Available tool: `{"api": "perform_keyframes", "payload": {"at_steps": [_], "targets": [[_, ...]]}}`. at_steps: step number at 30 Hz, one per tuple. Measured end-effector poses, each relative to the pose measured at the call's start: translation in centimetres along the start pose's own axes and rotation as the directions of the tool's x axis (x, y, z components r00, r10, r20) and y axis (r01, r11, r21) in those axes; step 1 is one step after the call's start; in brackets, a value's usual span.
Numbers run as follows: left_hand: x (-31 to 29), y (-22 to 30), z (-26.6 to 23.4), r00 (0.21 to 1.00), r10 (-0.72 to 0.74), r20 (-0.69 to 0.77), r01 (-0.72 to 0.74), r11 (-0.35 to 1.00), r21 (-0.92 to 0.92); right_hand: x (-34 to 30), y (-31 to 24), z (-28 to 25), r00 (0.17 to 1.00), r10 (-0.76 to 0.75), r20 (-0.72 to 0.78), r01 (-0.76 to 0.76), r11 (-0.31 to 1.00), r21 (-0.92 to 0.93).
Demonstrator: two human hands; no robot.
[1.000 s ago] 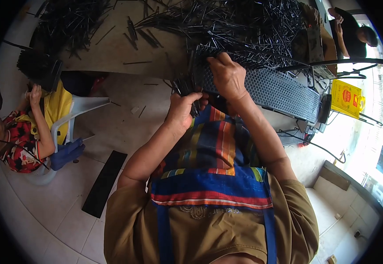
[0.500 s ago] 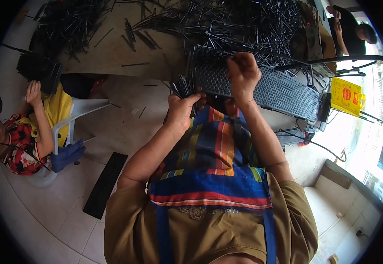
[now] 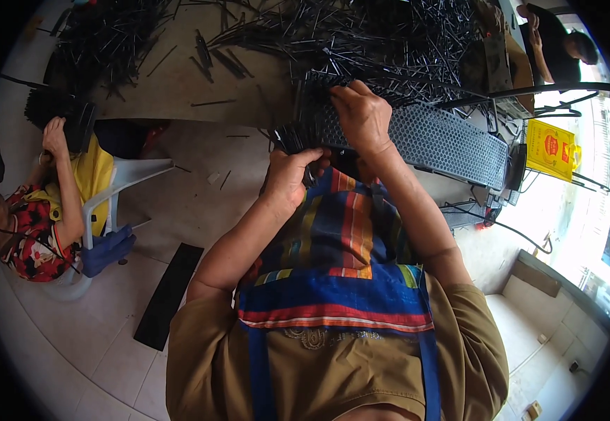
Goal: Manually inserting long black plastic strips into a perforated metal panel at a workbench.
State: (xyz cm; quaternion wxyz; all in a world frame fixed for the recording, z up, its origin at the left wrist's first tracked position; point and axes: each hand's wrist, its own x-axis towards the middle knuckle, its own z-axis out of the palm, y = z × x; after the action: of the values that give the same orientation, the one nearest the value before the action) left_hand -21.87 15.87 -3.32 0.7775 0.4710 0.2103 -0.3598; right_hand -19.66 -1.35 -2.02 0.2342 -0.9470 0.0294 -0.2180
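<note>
My left hand [image 3: 291,168] is closed round a bundle of thin black strips [image 3: 289,138], just off the left end of a long grey panel [image 3: 445,137] full of round holes. Black pieces stand in the holes at that end, partly behind my right hand. Over the panel, my right hand [image 3: 364,119] is bent down with its fingertips pinched together among those dark pieces. Whatever is between the fingertips is too dark and small to make out.
A wide heap of loose black strips [image 3: 389,42] covers the table [image 3: 249,95] beyond the panel. A cardboard box [image 3: 519,70] and a yellow bag [image 3: 552,149] are at the right. Another person [image 3: 45,231] sits at the left by a pale chair [image 3: 126,175], handling a black bristly piece.
My right hand has moved left and down to the panel's left end, from a raised position above it. My left hand stays put with the bundle.
</note>
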Motion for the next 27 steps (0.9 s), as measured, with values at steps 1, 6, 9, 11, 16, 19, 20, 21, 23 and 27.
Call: {"api": "perform_keyframes", "payload": {"at_steps": [1,6,9,11,16,19,20,21,23,27], "targets": [[0.0,0.0,0.0,1.0,-0.005,0.007,0.005,1.0,0.003,-0.1,0.0,-0.1,1.0,-0.001,0.0,0.001,1.0,-0.001],[0.0,0.2,-0.1,0.997,-0.027,0.074,0.031,0.998,-0.057,-1.9,0.1,-0.4,0.985,0.149,0.085,-0.171,0.905,0.39],[-0.3,0.3,0.5,0.991,0.009,0.137,0.0,0.998,-0.062,-2.8,-0.2,-0.9,0.754,0.337,0.564,-0.657,0.395,0.643],[-0.4,0.1,0.8,0.995,0.054,0.088,-0.046,0.995,-0.09,-2.8,-0.7,-1.4,0.74,0.423,0.523,-0.66,0.303,0.688],[-0.1,0.3,0.4,0.999,-0.016,-0.034,0.014,0.996,-0.085,-1.6,0.3,-1.8,0.823,0.564,0.073,-0.363,0.423,0.83],[0.2,-0.4,0.1,0.999,-0.014,-0.039,0.011,0.998,-0.063,-1.2,0.9,-0.8,0.855,0.514,-0.062,-0.299,0.588,0.752],[0.2,-0.5,0.1,0.999,0.002,-0.042,-0.003,0.999,-0.042,-1.3,1.3,-0.4,0.855,0.514,-0.063,-0.298,0.588,0.752],[0.3,-0.5,0.1,0.999,0.002,-0.042,-0.004,0.999,-0.04,-1.4,1.7,0.0,0.879,0.47,-0.084,-0.299,0.678,0.672],[0.2,-0.6,0.2,1.0,0.018,-0.021,-0.018,1.0,-0.007,-1.3,1.7,0.2,0.901,0.423,-0.096,-0.294,0.758,0.582],[0.1,-0.2,0.2,0.999,-0.02,-0.037,0.019,1.0,-0.015,-0.4,0.9,-0.7,0.947,0.302,-0.109,-0.218,0.853,0.474]]}}
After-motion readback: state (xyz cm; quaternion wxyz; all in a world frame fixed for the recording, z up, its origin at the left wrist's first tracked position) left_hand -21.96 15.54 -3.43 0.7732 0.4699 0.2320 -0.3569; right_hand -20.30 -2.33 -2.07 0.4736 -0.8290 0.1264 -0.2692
